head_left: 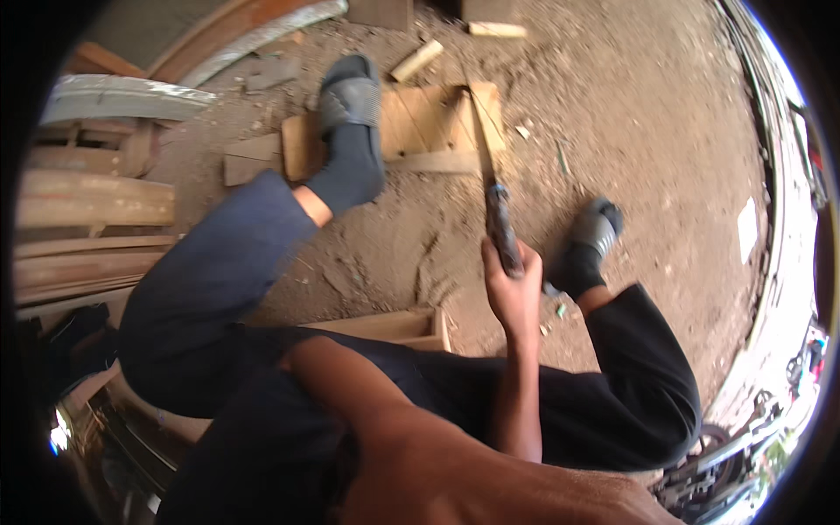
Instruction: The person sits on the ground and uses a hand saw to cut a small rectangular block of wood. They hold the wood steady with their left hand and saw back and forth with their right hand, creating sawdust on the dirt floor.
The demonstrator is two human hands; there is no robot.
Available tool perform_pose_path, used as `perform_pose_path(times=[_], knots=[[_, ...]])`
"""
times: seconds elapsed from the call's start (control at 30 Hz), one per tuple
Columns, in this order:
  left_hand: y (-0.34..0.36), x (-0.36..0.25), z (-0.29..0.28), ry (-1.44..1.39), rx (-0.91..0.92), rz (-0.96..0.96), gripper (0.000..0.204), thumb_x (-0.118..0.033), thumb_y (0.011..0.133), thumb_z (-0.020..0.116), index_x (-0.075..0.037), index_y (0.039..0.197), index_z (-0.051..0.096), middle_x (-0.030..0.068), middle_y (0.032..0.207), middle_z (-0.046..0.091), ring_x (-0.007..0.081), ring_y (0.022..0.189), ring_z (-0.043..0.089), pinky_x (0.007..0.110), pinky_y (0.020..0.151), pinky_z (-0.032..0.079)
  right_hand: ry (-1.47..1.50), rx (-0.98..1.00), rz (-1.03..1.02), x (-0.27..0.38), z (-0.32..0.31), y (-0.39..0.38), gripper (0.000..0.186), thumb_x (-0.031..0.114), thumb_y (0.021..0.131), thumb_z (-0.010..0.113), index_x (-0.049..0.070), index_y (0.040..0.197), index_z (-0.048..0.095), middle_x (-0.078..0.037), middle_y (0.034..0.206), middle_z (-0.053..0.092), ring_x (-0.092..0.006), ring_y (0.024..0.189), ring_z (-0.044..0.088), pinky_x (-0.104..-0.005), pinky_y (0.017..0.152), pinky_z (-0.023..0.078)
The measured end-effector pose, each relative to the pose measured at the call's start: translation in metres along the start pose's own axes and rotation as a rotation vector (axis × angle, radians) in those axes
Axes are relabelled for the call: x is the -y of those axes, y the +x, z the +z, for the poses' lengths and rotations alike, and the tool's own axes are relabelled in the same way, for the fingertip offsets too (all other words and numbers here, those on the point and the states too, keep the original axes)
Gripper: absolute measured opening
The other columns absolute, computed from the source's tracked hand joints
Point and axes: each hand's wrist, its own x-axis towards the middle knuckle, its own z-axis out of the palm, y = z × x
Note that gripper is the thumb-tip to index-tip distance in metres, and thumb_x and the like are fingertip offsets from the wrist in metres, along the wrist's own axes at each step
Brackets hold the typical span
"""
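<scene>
My right hand [512,284] grips the dark handle of a saw [484,153], whose long narrow blade reaches over the right end of a light wooden board [416,118] on the dirt. My left foot [348,109], in a grey slide and dark sock, rests on that board. My right foot [591,241] is on the ground right of the saw. My left forearm [376,402] reaches to my thigh, where the hand is hidden.
Stacked planks [96,197] line the left side. Short wood pieces [416,59] lie beyond the board. A wooden box [437,328] sits below me. A pale ledge or wall edge curves along the right, with bicycle-like metal parts [713,455] at lower right.
</scene>
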Motion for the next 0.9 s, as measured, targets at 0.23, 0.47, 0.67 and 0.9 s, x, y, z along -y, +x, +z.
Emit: perform_pose_path(times=[0.23,0.47,0.67,0.9], knots=[[-0.011,0.004,0.008,0.033,-0.076,0.075,0.052,-0.050,0.095,0.046,0.000,0.098,0.061,0.0179,0.089,0.067,0.0319,0.080,0.066,0.039,0.073,0.049,-0.063,0.012,-0.048,0.002,0.018,0.001,0.031,0.017,0.090,0.063,0.001,0.067,0.050,0.003,0.058,0.043,-0.0052,0.057,0.036,-0.0279,0.051,0.031],[-0.012,0.007,0.018,0.083,-0.140,0.158,0.055,-0.053,0.095,0.043,-0.001,0.102,0.060,0.0162,0.092,0.067,0.0297,0.081,0.066,0.037,0.074,0.049,-0.083,-0.044,-0.088,0.003,0.029,0.002,0.031,0.019,0.090,0.062,0.001,0.066,0.052,0.002,0.056,0.044,-0.0052,0.055,0.038,-0.0292,0.049,0.032],[-0.022,-0.015,0.026,0.074,-0.181,0.127,0.058,-0.056,0.096,0.040,-0.002,0.105,0.060,0.0147,0.095,0.068,0.0278,0.082,0.067,0.035,0.075,0.050,-0.059,-0.046,-0.047,-0.003,0.037,0.000,0.029,0.016,0.086,0.061,-0.004,0.066,0.054,-0.012,0.055,0.053,-0.0148,0.054,0.051,-0.0374,0.055,0.044],[-0.021,-0.086,-0.002,0.245,-0.582,0.133,0.061,-0.059,0.096,0.037,-0.003,0.108,0.059,0.0130,0.098,0.068,0.0256,0.082,0.068,0.033,0.076,0.050,0.029,0.029,-0.033,0.023,0.002,0.008,0.028,0.018,0.087,0.062,-0.003,0.071,0.057,-0.011,0.057,0.055,-0.0134,0.055,0.051,-0.0355,0.053,0.041]])
